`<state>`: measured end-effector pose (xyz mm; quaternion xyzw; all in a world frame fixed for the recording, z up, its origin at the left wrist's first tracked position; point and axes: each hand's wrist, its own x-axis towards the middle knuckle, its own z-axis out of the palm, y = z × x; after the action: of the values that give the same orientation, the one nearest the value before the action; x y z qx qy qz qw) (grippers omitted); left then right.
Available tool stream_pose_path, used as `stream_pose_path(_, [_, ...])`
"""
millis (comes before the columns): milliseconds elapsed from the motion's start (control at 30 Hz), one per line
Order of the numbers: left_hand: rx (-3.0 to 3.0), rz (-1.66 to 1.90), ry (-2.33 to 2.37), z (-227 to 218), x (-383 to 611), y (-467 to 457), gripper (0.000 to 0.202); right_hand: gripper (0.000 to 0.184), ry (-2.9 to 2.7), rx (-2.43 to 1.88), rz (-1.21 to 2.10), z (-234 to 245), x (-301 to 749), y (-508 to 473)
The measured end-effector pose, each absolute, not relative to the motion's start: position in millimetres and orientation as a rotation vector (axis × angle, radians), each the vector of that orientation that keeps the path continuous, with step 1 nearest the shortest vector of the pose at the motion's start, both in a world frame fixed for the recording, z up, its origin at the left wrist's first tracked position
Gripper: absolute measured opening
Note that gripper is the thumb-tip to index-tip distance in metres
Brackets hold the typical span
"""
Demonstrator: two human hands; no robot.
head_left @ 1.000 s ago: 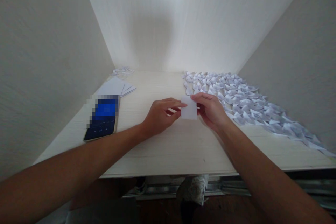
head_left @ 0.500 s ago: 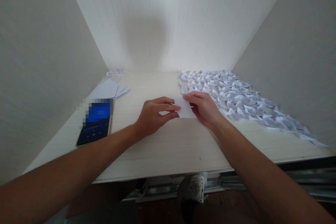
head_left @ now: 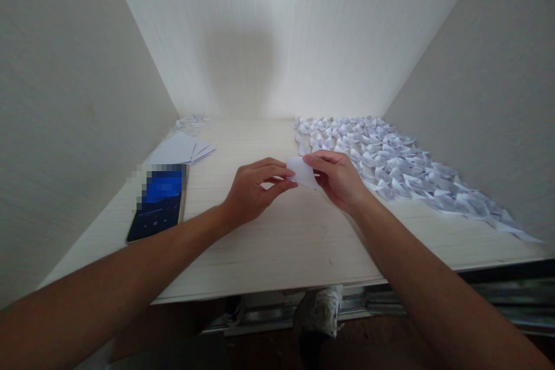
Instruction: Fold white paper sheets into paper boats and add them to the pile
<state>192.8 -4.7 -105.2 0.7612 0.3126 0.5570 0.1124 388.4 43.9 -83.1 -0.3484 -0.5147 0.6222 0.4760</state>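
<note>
A small white sheet of paper (head_left: 302, 172) is held just above the table between both hands. My left hand (head_left: 255, 188) grips its left edge with the fingertips, thumb below. My right hand (head_left: 340, 179) pinches the right side, its thumb on the near face and the other fingers behind, partly hidden by the paper. The lower edge of the sheet slants and looks bent or curled. Right of my right hand lies a broad spread of small folded white paper pieces (head_left: 390, 162).
On the left of the pale table (head_left: 260, 254) lies a phone (head_left: 160, 208) with a lit screen. Behind it are flat white paper sheets (head_left: 176, 147) and a small heap of paper strips (head_left: 193, 121). Walls (head_left: 243, 40) close in the back and both sides. A shoe (head_left: 318, 309) shows below the front edge.
The paper's lower edge has gone from nearly flat to slanted, and less of the sheet shows. My left fingers have shifted slightly on its left edge. My right hand has barely moved.
</note>
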Motion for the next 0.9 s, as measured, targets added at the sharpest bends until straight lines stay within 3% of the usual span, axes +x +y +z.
stream_pose_path(400, [2.393,1.767,0.933,-95,189,-7,0.009,0.031,-1.231,-0.761,1.701,-75,389,36])
stream_pose_path(567, [2.085,1.816,1.052,-97,191,-6,0.009,0.048,-1.303,-0.673,1.664,-73,392,34])
stream_pose_path(667, [1.794,1.789,1.035,-101,193,-4,0.012,0.037,-1.449,-0.598,1.559,-76,391,34])
stream_pose_path(800, [1.680,1.736,0.982,-103,195,-4,0.014,0.005,-1.575,-0.552,1.362,-80,387,34])
stream_pose_path(900, [1.629,1.755,0.958,-101,196,-5,0.016,0.009,-1.583,-0.583,1.273,-80,385,33])
